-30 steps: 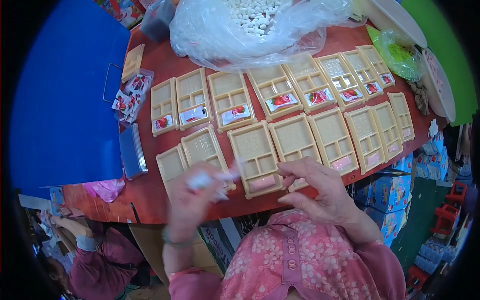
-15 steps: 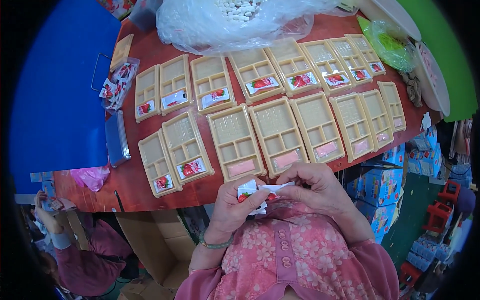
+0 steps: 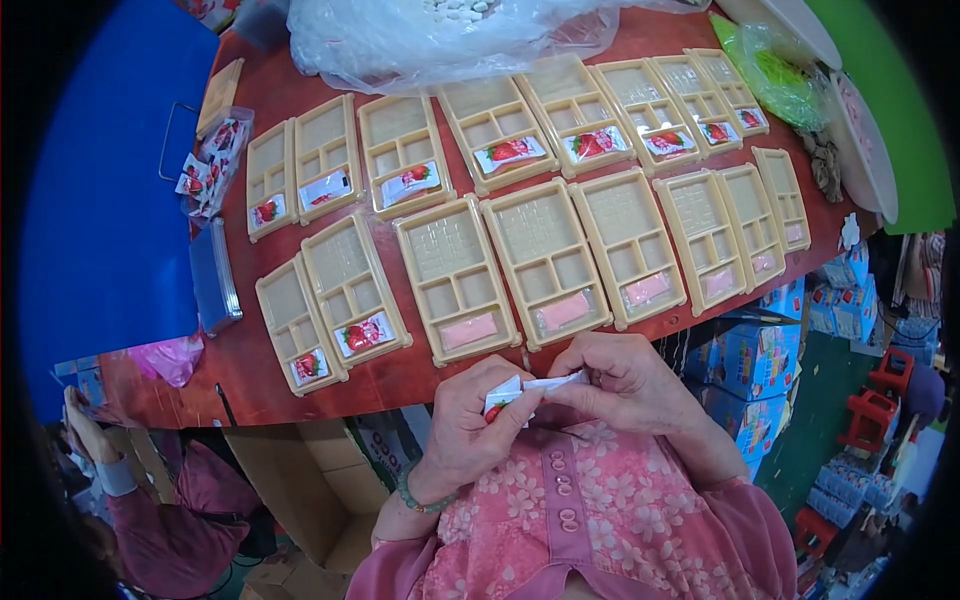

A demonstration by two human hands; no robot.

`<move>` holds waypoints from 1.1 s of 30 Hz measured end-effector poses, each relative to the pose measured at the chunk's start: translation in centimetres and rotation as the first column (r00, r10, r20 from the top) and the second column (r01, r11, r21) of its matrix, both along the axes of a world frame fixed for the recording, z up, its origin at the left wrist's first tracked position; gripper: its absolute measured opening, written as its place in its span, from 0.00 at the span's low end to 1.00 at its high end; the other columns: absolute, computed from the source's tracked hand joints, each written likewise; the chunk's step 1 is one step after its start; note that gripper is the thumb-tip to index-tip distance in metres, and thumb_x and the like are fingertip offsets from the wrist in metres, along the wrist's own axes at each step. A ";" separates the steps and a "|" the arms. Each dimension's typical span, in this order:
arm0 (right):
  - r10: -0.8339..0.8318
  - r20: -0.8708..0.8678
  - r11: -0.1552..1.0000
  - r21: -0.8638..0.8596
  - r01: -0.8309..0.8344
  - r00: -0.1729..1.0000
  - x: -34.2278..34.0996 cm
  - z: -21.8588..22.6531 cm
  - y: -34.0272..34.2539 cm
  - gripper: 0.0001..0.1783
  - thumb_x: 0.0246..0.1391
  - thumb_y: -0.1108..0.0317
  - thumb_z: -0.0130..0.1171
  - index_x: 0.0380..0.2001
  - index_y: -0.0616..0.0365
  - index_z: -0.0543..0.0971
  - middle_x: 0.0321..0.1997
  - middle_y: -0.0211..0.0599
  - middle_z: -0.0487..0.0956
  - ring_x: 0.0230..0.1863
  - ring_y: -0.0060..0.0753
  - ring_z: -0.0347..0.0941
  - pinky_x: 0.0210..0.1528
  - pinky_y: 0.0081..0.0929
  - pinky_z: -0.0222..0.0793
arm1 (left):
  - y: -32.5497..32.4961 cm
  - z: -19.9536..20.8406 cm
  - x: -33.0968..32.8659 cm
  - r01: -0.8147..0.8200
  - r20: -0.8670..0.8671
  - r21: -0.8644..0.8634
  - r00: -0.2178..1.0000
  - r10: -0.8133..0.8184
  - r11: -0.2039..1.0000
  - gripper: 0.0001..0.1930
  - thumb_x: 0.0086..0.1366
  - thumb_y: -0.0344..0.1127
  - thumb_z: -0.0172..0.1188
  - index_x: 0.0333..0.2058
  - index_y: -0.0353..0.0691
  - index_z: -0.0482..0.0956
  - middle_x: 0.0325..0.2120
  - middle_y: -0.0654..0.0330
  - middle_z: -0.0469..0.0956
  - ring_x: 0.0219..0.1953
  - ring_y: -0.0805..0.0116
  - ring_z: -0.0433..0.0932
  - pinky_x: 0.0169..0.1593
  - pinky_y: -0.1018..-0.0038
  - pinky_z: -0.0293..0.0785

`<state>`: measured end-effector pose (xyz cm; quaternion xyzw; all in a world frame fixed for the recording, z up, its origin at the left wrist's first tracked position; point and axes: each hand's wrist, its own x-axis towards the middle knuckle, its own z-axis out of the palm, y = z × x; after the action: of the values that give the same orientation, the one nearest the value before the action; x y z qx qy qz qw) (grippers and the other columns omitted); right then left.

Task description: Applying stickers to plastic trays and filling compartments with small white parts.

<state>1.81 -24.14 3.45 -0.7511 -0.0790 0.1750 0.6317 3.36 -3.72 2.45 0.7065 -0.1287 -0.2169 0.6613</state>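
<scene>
Close to my body, my left hand [image 3: 476, 418] is closed on small white sachets [image 3: 501, 396] printed with red strawberries. My right hand [image 3: 628, 385] pinches the end of a white sachet stretched between both hands; its fingertips partly hide it. Just beyond my hands, two rows of beige compartment trays [image 3: 540, 225] lie on the red table. Strawberry sachets [image 3: 597, 144] sit in the lower compartments of the far row and of the two near-row trays at left. The other near-row trays hold pink packets [image 3: 563, 311] in clear wrap.
A clear plastic bag [image 3: 440, 45] with white pieces lies at the far edge. Left are a bag of strawberry sachets [image 3: 217, 165] and a blue board [image 3: 110, 200]. A green bag [image 3: 775, 85] and white basin [image 3: 865, 150] stand right. A co-worker's arm [image 3: 170, 520] shows lower left.
The whole view has shifted slightly, so the trays appear higher and farther left. Both hands still hold the sachets, with the white sachet now straighter between them.
</scene>
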 end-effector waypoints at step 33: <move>0.469 0.664 0.796 -0.604 0.048 0.582 4.4 -1.5 5.2 0.20 0.39 0.67 0.57 0.40 0.60 0.77 0.41 0.34 0.71 0.46 0.36 0.66 0.46 0.36 0.63 | 4.6 -0.9 -3.3 -0.398 -0.643 -0.418 0.765 0.044 0.817 0.10 0.64 0.26 0.56 0.44 0.33 0.74 0.37 0.59 0.78 0.34 0.78 0.77 0.35 0.84 0.75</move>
<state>6.22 -18.98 1.92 -0.8831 -0.3869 -0.0808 0.2529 0.07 0.87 1.59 0.3979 0.1231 -0.3038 0.8569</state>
